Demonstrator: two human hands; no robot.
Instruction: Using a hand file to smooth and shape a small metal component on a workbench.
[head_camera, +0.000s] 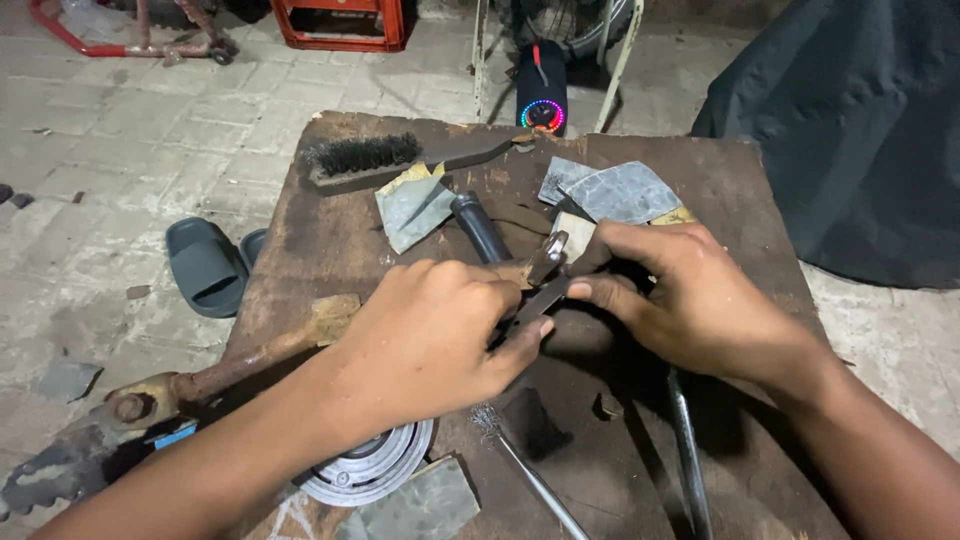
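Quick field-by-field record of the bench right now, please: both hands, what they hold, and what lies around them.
surface: worn wooden table
left hand: closed over a dark-handled metal tool; grip hidden
right hand: fingers pinching a small metal part at the tool's head
behind hands: black bristle brush; grey sandpaper sheets
near edge: round metal disc; thin metal rod
left edge: rusty metal bar
floor: grey slippers; cylinder with glowing coloured ring

wire brush (362, 157), sandpaper scraps (412, 205), slippers (205, 265) (grey)
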